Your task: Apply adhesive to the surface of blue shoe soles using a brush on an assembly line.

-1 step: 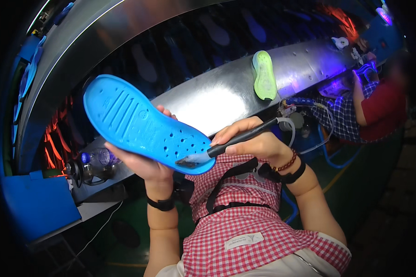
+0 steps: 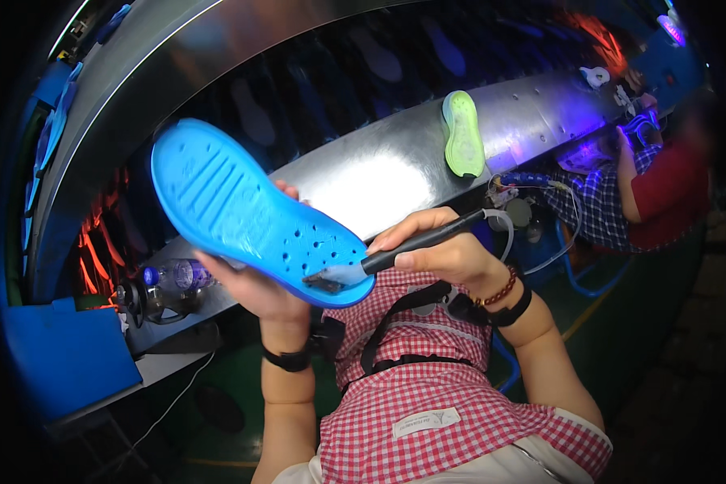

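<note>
- The left grip (image 2: 258, 289) is closed around the waist of a blue shoe sole (image 2: 234, 194), fingertips showing past its far edge; the tilt seems meant to turn the dimpled face up and keep the pitted end within reach.
- The right grip (image 2: 452, 250) pinches a black-handled brush (image 2: 423, 239) like a pen, likely for fine control; its bristles touch the sole's near end, between the two grips.
- A clear tube (image 2: 506, 230) runs from the handle behind the right grip, where it could drag.
- Beyond the right grip, a yellow-green sole (image 2: 463, 137) lies on the metal worktop (image 2: 524, 113), well apart.
- Left of the left grip stands a purple-capped bottle (image 2: 187, 274), partly hidden by the hand.
- A co-worker (image 2: 678, 185) sits far right of both grips.
</note>
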Motion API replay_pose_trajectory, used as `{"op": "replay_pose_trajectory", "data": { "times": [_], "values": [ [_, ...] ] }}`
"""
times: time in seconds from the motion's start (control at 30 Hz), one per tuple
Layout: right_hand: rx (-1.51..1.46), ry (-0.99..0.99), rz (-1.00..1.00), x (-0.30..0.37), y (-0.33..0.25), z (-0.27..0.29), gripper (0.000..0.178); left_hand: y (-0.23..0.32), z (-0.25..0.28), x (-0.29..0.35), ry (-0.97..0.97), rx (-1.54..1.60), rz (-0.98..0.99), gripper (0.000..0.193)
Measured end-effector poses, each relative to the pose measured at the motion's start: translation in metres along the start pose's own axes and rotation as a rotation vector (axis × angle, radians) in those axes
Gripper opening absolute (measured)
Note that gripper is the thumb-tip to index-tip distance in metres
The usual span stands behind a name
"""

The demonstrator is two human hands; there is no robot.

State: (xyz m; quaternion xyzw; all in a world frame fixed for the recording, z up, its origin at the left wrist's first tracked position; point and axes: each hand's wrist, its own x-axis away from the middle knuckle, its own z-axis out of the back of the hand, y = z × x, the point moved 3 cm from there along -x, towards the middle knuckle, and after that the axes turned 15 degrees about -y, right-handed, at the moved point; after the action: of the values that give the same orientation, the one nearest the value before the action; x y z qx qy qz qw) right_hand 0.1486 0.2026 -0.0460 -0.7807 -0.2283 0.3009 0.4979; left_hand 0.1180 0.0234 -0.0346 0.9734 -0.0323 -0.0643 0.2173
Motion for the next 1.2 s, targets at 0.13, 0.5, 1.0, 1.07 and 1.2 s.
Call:
{"op": "replay_pose_trajectory", "data": {
  "times": [0.13, 0.5, 1.0, 1.07, 1.2],
  "values": [
    [-0.024, 0.078, -0.013, -0.005, -0.002, -0.014, 0.019, -0.025, 0.013, 0.028, -0.218, 0.142, 0.132, 0.076],
    [0.481, -0.349, -0.012, -0.007, -0.035, -0.017, 0.017, 0.002, 0.022, 0.013, -0.403, -0.268, 0.655, 0.063],
    [0.517, -0.371, -0.010, 0.000, -0.058, 0.016, 0.020, 0.015, 0.030, 0.020, -0.248, -0.297, 0.884, 0.064],
    [0.572, -0.437, -0.006, 0.007, -0.050, 0.018, 0.020, 0.023, 0.025, 0.017, -0.354, -0.420, 0.867, 0.065],
    [0.593, -0.422, 0.004, 0.006, -0.076, 0.008, 0.019, 0.033, 0.037, 0.027, -0.237, -0.305, 0.844, 0.068]
  ]
}}
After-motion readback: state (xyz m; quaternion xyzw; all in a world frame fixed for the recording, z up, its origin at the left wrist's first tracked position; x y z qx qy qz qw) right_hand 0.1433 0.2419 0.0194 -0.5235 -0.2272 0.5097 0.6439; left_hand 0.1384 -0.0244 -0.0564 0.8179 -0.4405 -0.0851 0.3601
